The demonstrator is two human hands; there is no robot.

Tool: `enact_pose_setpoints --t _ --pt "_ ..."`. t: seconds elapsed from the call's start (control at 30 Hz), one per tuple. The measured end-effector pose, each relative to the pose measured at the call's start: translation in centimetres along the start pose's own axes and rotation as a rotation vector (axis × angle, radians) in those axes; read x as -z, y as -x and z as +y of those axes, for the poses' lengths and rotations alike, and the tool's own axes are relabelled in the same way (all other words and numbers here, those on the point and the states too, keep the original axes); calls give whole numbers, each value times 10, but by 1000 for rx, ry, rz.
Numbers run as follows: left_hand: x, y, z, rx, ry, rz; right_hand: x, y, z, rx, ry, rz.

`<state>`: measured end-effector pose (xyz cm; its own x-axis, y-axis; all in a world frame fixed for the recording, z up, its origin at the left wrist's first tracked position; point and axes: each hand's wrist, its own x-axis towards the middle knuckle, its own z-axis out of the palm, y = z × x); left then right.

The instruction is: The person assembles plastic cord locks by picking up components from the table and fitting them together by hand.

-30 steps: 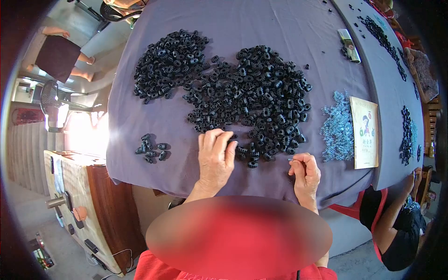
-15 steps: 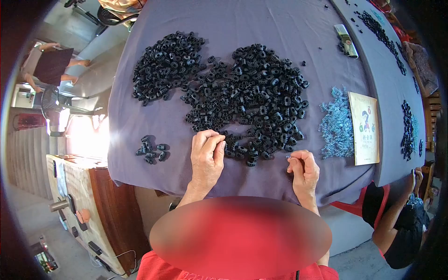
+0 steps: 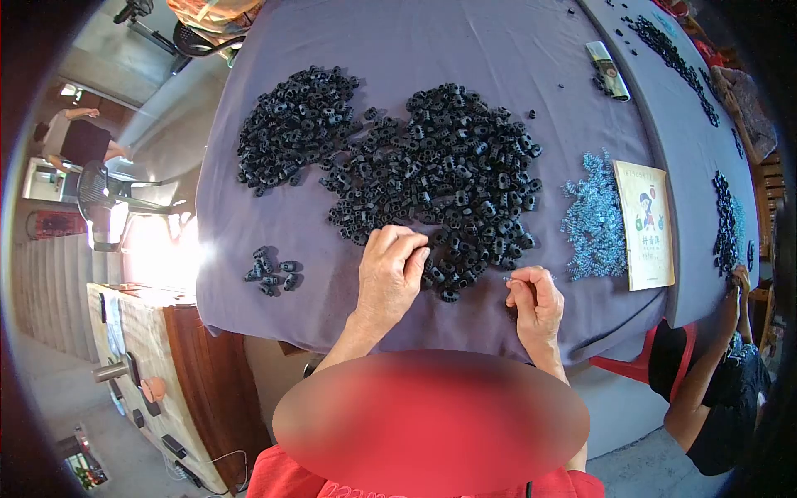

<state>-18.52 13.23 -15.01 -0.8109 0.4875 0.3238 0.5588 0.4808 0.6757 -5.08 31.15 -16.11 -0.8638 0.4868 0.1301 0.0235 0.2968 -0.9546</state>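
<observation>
My left hand (image 3: 392, 272) is at the near edge of the large pile of small black plastic pieces (image 3: 473, 166), thumb and fingers closed; its fingertips meet the pile, and whatever they hold is hidden. To the right, my right hand (image 3: 538, 305) pinches a tiny bluish spring (image 3: 508, 280) just above the cloth. It is near the heap of small blue springs (image 3: 594, 220). A second pile of black pieces (image 3: 295, 124) lies at the far left. Several separate black pieces (image 3: 271, 270) form a small group left of my left hand.
A booklet (image 3: 647, 226) lies beside the springs on the purple-grey tablecloth (image 3: 515, 41). Farther back is a white-and-dark packet (image 3: 608, 71). At the right, another person (image 3: 718, 398) reaches to more black pieces (image 3: 724, 212). A wooden cabinet (image 3: 199, 373) stands at lower left.
My left hand has shifted right along the front edge of the black pile. My right hand stays almost in place with the spring. The other person's hands have moved toward their black pieces.
</observation>
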Motion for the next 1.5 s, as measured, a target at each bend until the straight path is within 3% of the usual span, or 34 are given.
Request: enact_pose_setpoints --t 0.33,0.83,0.93,1.03,1.23,1.43,1.5 --pt "-16 -16 11 15 -260 -96 0 0 -2 -6 23 -2" --pt "-13 -13 7 34 -105 -6 -2 -1 -2 -11 34 -6" --pt "-12 -12 4 -21 54 84 -2 -1 -2 -3 43 -11" --pt "-3 -9 12 129 316 40 -2 0 -2 -18 36 -11" --pt "2 4 13 234 713 6 -1 -1 -6 -26 36 -46" --pt "0 16 17 601 1264 -90 -8 -9 -22 13 -12 -113" --pt "-1 18 19 641 1359 -117 -12 -12 -36 70 9 -136"
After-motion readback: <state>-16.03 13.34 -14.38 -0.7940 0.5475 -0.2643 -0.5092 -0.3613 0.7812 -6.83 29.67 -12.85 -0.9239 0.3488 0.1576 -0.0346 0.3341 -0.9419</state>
